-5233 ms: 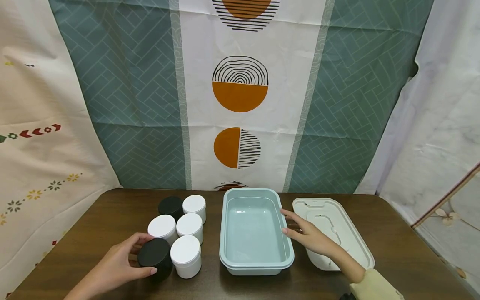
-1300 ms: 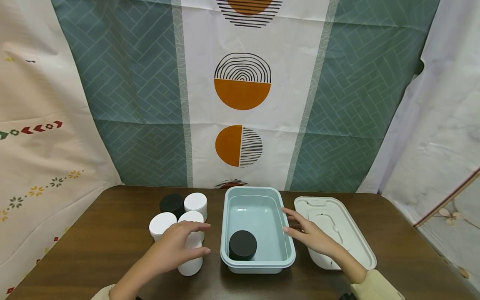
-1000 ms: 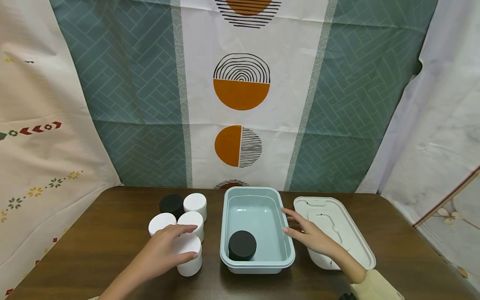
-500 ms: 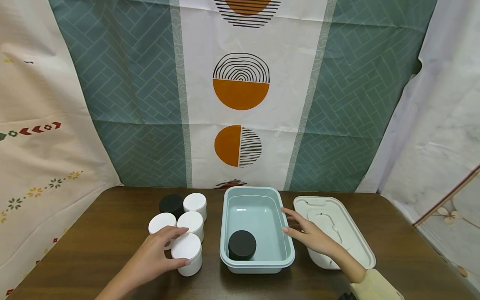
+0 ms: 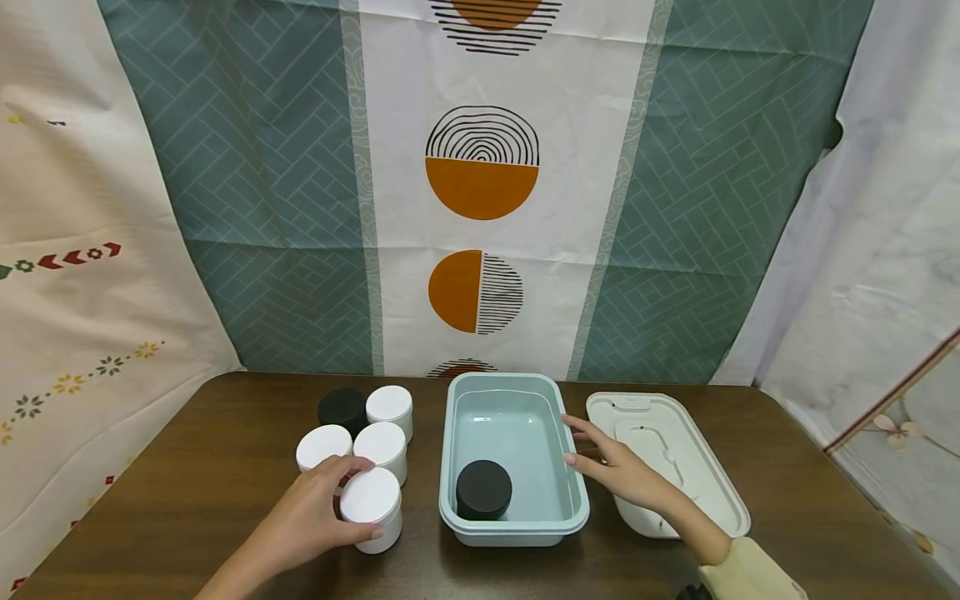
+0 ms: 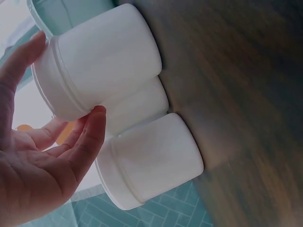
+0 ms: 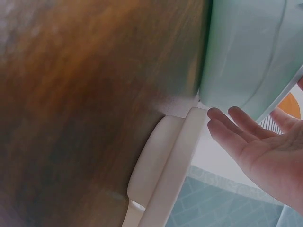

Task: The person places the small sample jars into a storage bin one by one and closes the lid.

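My left hand (image 5: 309, 515) pinches the lid edge of the nearest white jar (image 5: 372, 502), thumb on the near side and fingers on the far side. In the left wrist view that white jar (image 6: 104, 56) stands beside other white jars, its lid between thumb and fingers. At the rim of the light blue plastic tub (image 5: 460, 521), my right hand (image 5: 617, 468) rests with relaxed, spread fingers. The right wrist view shows the right hand (image 7: 270, 151) beside the tub's wall (image 7: 241, 52). A black jar (image 5: 483, 490) sits inside the tub at its near left corner.
Behind the gripped jar stand more white jars (image 5: 381, 443) and another black jar (image 5: 343, 409). Right of the tub lies a whitish plastic lid (image 5: 705, 467), partly behind the right forearm. A patterned cloth (image 5: 300, 167) hangs along the table's (image 5: 187, 467) back edge.
The black jar that my left hand held earlier now sits in the tub. My left hand came back leftward and closed its fingers on the nearest white jar. The right hand stayed at the rim.
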`<state>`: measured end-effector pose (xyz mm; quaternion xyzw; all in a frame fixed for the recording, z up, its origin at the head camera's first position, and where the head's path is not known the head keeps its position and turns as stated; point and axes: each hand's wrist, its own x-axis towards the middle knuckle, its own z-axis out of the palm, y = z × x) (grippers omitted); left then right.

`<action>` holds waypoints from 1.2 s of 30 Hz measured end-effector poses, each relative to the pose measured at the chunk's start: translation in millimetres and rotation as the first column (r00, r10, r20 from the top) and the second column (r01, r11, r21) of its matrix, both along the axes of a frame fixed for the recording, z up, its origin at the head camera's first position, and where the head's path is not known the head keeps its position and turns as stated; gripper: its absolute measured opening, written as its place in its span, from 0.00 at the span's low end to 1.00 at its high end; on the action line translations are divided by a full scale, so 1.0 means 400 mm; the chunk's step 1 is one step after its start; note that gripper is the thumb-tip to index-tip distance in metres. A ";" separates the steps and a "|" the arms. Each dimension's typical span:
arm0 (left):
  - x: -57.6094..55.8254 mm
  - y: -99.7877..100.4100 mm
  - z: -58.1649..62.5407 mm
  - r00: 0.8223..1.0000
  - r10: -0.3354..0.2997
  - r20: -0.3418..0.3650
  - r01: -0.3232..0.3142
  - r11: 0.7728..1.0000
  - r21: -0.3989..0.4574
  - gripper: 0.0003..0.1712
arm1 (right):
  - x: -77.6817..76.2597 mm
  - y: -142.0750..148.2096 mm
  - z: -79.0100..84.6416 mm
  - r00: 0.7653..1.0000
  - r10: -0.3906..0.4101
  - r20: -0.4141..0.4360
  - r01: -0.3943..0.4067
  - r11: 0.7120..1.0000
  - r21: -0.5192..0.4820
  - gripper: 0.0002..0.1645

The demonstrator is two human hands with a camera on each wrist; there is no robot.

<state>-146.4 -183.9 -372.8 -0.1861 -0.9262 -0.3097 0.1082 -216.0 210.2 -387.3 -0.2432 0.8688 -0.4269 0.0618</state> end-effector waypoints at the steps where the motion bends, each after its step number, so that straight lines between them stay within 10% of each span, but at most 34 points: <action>1: 0.000 0.000 -0.001 1.000 0.000 -0.003 0.000 1.000 0.003 0.37 | 0.000 0.000 0.000 1.000 -0.002 -0.002 0.002 1.000 0.002 0.35; 11: 0.002 0.003 0.013 0.999 -0.030 -0.022 0.032 0.997 0.074 0.36 | 0.002 -0.002 0.002 1.000 -0.003 -0.004 0.003 1.000 0.006 0.35; 28: -0.011 0.055 0.134 0.994 0.005 -0.109 0.010 0.991 0.136 0.35 | 0.002 -0.001 0.002 1.000 -0.007 0.002 0.007 1.000 0.010 0.35; 36: -0.030 0.122 0.177 0.984 -0.094 -0.150 0.124 0.970 0.208 0.34 | 0.003 -0.001 0.003 1.000 -0.004 0.006 0.004 1.000 0.005 0.35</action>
